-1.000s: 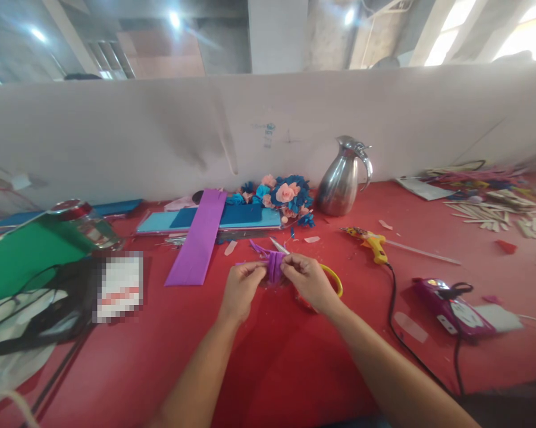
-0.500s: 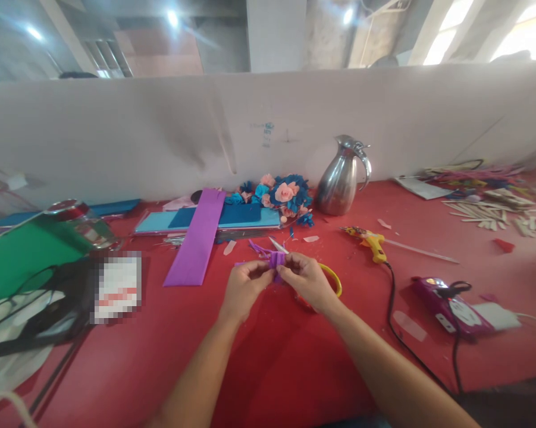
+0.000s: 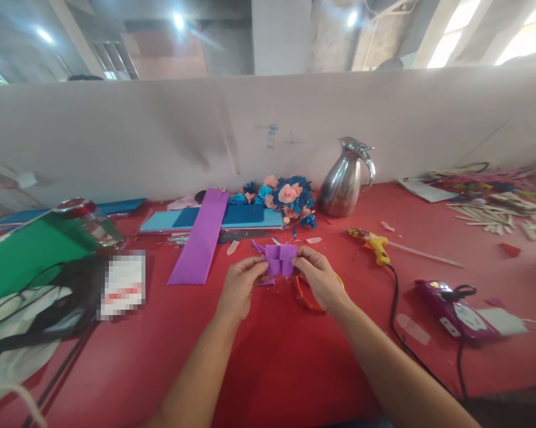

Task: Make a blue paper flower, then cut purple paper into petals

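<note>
Between my two hands a small piece of purple crepe paper (image 3: 281, 259) is stretched out, with slits cut into its upper and lower edges. My left hand (image 3: 241, 284) pinches its left end between thumb and fingers. Its right end is pinched by my right hand (image 3: 319, 278). Just behind the piece lie purple scraps (image 3: 258, 245) and the tip of a pair of scissors (image 3: 275, 241), mostly hidden. A ring with yellow and red parts (image 3: 304, 297) rests on the table under my right hand, partly covered.
A long purple crepe paper strip (image 3: 200, 244) lies across blue sheets (image 3: 160, 220). Paper flowers (image 3: 288, 193) and a steel jug (image 3: 341, 184) stand at the back. On the right are a yellow glue gun (image 3: 375, 248), its cord, and a purple power strip (image 3: 455, 312). A glass jar (image 3: 93, 226) stands left.
My hands have moved apart a little, and the bunched purple crepe paper between them is now spread open and flat. The camera view has shifted slightly.
</note>
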`<act>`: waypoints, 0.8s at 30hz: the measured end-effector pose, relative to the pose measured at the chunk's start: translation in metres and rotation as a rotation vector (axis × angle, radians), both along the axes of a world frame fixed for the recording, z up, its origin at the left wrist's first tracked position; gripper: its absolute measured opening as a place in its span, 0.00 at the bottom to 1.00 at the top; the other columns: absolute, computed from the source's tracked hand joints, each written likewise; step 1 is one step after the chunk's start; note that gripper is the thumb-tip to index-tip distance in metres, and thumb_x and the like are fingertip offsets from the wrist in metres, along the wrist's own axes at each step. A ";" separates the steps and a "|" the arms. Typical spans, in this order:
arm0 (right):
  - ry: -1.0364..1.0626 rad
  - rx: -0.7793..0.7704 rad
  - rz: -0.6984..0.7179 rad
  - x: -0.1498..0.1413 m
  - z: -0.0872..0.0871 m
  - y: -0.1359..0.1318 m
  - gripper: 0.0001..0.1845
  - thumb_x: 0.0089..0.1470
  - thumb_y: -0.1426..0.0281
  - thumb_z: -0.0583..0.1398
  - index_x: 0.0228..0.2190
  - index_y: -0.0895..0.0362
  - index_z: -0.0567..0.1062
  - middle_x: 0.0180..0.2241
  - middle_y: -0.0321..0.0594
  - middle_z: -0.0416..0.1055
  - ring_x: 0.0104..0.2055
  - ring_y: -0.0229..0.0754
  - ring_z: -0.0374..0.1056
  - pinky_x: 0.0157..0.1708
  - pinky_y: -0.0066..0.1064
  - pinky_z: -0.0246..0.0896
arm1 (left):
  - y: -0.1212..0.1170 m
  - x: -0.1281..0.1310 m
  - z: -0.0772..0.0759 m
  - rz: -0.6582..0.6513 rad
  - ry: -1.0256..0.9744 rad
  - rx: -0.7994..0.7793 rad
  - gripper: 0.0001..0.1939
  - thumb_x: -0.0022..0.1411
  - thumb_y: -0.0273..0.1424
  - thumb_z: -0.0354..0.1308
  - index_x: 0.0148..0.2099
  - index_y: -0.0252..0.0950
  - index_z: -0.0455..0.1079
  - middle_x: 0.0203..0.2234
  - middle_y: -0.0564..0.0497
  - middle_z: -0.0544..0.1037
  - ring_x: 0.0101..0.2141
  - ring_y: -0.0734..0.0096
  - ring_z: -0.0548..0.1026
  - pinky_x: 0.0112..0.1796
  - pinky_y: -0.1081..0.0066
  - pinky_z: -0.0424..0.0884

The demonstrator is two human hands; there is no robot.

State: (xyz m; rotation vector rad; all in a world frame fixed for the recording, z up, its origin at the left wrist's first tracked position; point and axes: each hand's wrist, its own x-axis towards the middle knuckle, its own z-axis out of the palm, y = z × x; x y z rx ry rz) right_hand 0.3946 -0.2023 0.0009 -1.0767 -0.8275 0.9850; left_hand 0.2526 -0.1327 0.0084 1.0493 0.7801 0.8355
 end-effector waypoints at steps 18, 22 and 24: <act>0.239 -0.005 -0.027 -0.001 -0.007 0.003 0.03 0.41 0.70 0.60 0.23 0.56 0.70 0.22 0.33 0.68 0.24 0.35 0.60 0.25 0.27 0.55 | 0.010 -0.001 -0.004 0.068 -0.199 -0.332 0.04 0.51 0.21 0.64 0.31 0.33 0.73 0.25 0.51 0.79 0.24 0.75 0.77 0.28 0.74 0.76; 0.257 -0.001 -0.002 -0.002 -0.004 0.003 0.04 0.40 0.70 0.60 0.24 0.56 0.70 0.22 0.33 0.67 0.23 0.35 0.60 0.24 0.27 0.54 | 0.009 -0.001 -0.004 0.064 -0.172 -0.323 0.06 0.49 0.20 0.64 0.32 0.32 0.72 0.26 0.51 0.79 0.24 0.76 0.77 0.29 0.75 0.75; 0.271 0.019 0.030 -0.002 -0.003 0.003 0.05 0.40 0.70 0.60 0.24 0.56 0.70 0.22 0.33 0.67 0.23 0.36 0.60 0.24 0.27 0.54 | 0.008 -0.001 -0.004 0.071 -0.114 -0.264 0.07 0.48 0.22 0.64 0.32 0.32 0.72 0.25 0.51 0.79 0.24 0.75 0.76 0.28 0.75 0.74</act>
